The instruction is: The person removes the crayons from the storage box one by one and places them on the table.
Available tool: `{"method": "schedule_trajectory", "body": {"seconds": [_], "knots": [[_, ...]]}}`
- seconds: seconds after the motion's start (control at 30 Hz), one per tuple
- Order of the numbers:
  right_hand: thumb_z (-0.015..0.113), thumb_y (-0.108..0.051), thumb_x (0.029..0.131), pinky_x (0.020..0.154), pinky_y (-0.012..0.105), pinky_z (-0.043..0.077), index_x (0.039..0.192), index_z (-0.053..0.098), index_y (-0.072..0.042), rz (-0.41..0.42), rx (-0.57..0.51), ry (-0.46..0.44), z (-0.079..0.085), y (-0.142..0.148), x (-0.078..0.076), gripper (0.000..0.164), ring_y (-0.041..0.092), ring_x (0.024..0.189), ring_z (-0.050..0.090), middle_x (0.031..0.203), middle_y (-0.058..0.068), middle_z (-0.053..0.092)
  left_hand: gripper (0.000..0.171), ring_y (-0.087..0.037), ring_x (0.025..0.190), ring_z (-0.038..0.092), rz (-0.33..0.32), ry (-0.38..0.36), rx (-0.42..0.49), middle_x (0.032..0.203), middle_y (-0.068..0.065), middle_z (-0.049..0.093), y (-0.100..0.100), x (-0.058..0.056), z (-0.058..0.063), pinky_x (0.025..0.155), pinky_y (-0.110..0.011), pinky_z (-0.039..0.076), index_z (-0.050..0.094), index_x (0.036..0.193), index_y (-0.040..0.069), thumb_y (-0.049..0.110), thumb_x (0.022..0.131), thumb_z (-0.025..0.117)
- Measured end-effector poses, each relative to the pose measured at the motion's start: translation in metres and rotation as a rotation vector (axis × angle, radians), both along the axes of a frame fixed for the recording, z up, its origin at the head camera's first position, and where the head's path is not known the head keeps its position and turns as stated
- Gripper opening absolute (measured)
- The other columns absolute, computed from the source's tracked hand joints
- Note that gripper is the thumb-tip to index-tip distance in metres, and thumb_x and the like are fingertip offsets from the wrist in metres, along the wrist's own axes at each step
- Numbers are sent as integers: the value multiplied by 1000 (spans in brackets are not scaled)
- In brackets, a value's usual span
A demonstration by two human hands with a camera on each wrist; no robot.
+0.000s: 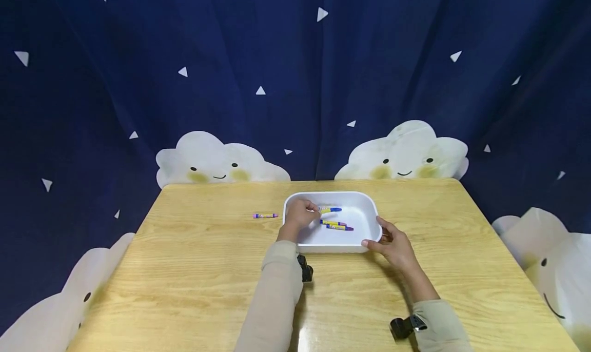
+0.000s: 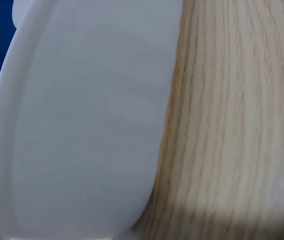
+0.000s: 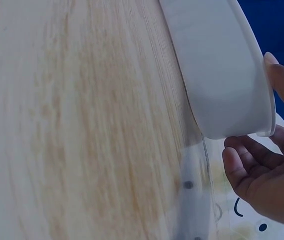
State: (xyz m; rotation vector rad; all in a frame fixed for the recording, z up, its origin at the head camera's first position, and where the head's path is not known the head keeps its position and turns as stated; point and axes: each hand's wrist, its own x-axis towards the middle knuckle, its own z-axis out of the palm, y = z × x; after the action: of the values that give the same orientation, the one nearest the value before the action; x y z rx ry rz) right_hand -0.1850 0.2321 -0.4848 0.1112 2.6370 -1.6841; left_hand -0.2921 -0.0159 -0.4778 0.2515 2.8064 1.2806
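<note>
A white plastic bin (image 1: 332, 249) stands on the wooden table, its near wall (image 2: 92, 120) filling much of the left wrist view. My left hand (image 1: 300, 214) reaches in over the near left side. Thumb and finger pinch the left end of a blue crayon (image 1: 330, 210) with a yellow wrapper. Below it on the bin floor lie a pink-tipped crayon (image 1: 333, 222) and a purple crayon (image 1: 340, 228). My right hand (image 1: 395, 244) holds the bin's right end, thumb on the near rim and fingers around the side; the right wrist view shows these fingers (image 3: 259, 155) against the wall.
Left of the bin, a pinkish-purple crayon (image 1: 265, 216) lies on the table (image 1: 198, 270). A dark blue curtain (image 1: 277, 59) with white triangles and smiling clouds hangs behind and along both sides. Each wrist carries a small black camera.
</note>
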Motion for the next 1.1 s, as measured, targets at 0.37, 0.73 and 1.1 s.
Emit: {"method": "schedule_trajectory", "body": {"seconds": [0.37, 0.73, 1.1], "knots": [[80, -30, 74, 78, 28, 50, 144, 30, -1, 4, 20, -7, 1, -2, 0, 90, 35, 108, 53, 127, 25, 48, 9, -16, 75, 54, -127, 167, -22, 88, -7, 63, -14, 12, 17, 68, -25, 42, 72, 82, 7, 15, 77, 72], [79, -20, 76, 72, 24, 50, 143, 27, 2, 35, -45, 17, 4, -2, -1, 88, 39, 106, 54, 125, 32, 47, 10, -28, 82, 59, -166, 227, 14, 90, -7, 59, -29, 28, 26, 71, -29, 45, 70, 84, 6, 12, 76, 73], [80, -21, 74, 72, 24, 49, 142, 26, 2, 51, -5, -13, 5, -3, -3, 90, 36, 105, 55, 123, 30, 49, 11, -27, 86, 58, -148, 268, 107, 92, -6, 60, -50, 46, 34, 75, -32, 47, 69, 87, 6, 9, 76, 71]]}}
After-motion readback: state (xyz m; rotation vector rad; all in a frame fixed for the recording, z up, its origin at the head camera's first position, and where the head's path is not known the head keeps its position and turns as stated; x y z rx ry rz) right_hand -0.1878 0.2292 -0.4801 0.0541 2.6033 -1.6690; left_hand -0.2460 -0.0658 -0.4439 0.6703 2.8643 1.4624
